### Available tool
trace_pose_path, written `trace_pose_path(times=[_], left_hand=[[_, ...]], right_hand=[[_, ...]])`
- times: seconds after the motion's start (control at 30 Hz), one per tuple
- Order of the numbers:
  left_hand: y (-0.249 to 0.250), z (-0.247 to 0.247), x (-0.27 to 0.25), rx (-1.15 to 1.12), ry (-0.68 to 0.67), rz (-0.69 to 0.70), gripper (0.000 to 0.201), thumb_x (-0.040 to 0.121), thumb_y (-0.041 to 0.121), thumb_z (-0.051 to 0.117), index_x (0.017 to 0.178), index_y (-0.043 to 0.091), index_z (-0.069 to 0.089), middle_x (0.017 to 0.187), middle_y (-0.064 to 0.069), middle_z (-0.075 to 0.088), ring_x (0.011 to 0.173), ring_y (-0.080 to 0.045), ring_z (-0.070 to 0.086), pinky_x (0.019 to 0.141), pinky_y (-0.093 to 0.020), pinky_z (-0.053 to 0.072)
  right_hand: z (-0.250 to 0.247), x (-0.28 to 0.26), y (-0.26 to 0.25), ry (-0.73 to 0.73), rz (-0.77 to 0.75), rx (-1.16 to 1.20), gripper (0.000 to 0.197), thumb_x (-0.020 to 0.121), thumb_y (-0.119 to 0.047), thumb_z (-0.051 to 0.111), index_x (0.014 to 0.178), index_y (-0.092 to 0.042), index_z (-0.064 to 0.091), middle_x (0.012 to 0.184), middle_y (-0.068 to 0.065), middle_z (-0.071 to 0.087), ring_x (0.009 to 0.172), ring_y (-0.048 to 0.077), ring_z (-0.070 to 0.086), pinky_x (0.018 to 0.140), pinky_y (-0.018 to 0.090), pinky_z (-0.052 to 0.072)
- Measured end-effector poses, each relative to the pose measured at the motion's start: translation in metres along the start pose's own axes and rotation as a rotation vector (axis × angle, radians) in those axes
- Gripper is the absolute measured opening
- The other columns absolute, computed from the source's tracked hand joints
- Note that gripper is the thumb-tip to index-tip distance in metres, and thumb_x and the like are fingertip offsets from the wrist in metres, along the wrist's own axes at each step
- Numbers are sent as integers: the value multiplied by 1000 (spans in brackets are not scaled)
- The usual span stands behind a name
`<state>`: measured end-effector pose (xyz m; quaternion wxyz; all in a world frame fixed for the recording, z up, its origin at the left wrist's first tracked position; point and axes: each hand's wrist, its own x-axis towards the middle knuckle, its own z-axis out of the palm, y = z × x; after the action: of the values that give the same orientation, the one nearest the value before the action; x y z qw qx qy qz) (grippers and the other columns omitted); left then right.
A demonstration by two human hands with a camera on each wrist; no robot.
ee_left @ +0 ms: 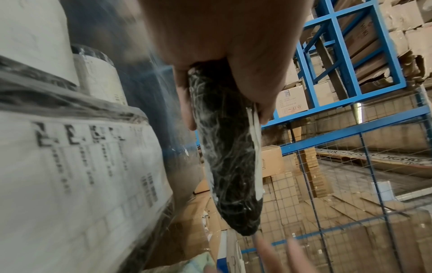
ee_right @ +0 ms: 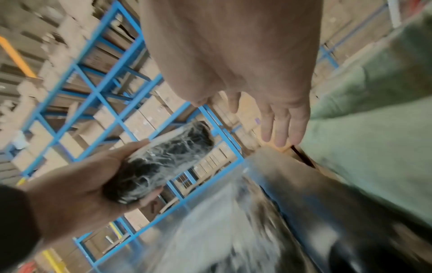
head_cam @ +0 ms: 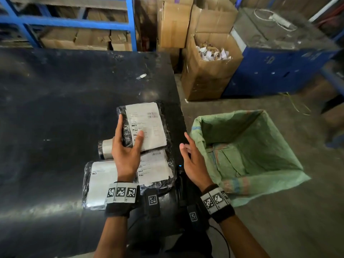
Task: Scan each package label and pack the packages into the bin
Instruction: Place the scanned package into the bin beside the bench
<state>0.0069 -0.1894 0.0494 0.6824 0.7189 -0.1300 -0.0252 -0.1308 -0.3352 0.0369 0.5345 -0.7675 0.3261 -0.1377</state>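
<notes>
The left hand (head_cam: 126, 151) grips a package (head_cam: 147, 125) by its near left corner, thumb on the label, lifted above the counter (head_cam: 55, 108). The right hand (head_cam: 193, 161) hangs released, fingers spread, between the package and the bin (head_cam: 251, 146) on the floor to the right. Two more packages (head_cam: 156, 166) lie on the counter beneath. The plastic wrap looks slick, so a one-corner grip may slip. No scanner is clearly visible, so the package risks going into the bin unscanned
</notes>
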Motion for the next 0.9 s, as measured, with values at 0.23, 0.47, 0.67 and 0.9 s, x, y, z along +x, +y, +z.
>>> trace_pose_path(times=[0.23,0.47,0.67,0.9], left_hand=[[33,29,-10,-195,-111,-12,71,91,19,72,153,27,39,147,9,55,134,-6,53,107,-29,48],[55,67,-26,-245,-159,-52,70,91,14,72,152,30,41,142,8,60,128,-6,58,101,-26,52],[67,116,-46,-278,-148,-96,69,90,14,73,151,29,43,140,7,62,127,-6,59,99,-25,53],[48,182,-74,-75,-252,-135,66,98,37,61,155,42,29,146,13,53,130,-5,54,106,-35,50]], right_hand=[[-18,20,-59,-85,-301,61,54,102,-39,44,151,-41,23,154,-14,38,141,3,36,117,41,34],[-56,30,-54,1,-311,-61,53,100,-42,45,149,-44,26,152,-23,36,139,1,36,116,41,35],[-104,32,-41,2,-266,38,50,100,-38,49,147,-43,32,151,-16,43,137,-1,41,113,38,40],[-174,47,-1,-45,-196,39,50,100,-35,49,148,-38,35,150,-18,42,136,-7,40,113,32,40]])
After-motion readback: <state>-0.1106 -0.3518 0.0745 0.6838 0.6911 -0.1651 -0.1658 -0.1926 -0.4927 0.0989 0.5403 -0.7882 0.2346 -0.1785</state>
